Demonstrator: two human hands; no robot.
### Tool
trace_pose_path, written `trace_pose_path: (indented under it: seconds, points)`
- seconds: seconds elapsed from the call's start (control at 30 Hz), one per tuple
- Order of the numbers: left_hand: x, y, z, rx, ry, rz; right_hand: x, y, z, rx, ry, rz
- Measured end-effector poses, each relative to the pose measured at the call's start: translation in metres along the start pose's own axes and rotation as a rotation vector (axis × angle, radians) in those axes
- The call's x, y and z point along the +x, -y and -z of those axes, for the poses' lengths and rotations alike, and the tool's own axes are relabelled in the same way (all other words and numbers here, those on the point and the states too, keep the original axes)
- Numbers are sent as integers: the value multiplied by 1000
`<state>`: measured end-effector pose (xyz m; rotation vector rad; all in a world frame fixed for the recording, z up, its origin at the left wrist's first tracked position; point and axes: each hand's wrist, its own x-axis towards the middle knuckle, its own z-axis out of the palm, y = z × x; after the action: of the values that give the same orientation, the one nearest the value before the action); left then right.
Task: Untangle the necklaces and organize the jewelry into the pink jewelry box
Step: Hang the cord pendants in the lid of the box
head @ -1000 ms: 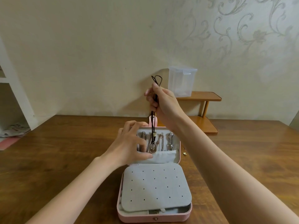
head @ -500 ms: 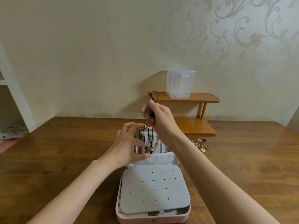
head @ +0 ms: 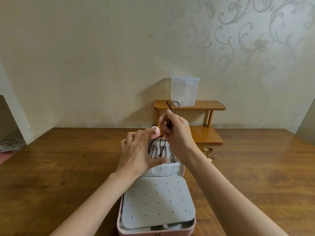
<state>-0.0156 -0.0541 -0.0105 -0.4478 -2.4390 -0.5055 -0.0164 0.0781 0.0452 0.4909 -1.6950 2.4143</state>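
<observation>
Pink jewelry box (head: 182, 171): 1, open | black cord necklace (head: 154, 143): 1, pinched by right hand (head: 177, 132) | left hand (head: 138, 154): fingers spread

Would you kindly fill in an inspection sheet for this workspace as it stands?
Surface: wooden table.
Job's things: pink jewelry box open, grey dotted insert in its base; black cord necklace hanging into the lid.
Clutter: small metal jewelry pieces right of the box.
Grippers: right hand pinches the cord; left hand at the lid pocket, fingers spread.
Cables: nothing seen.
Surroundings: wooden two-tier shelf bearing a clear plastic container; patterned wall.
</observation>
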Motion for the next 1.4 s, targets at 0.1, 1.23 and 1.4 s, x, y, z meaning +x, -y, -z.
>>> trace_pose_path:
  seconds: [0.1, 1.23, 1.4]
  points:
    - [0, 0, -6, 24, -112, -55, -4, -1, 3, 33, 14, -24]
    - [-4, 17, -12, 63, -166, -329, -21, -3, 38, -1296, 155, -15]
    - [-5, 18, -12, 71, -158, -344, -30, -15, 31, -1578, 58, 122]
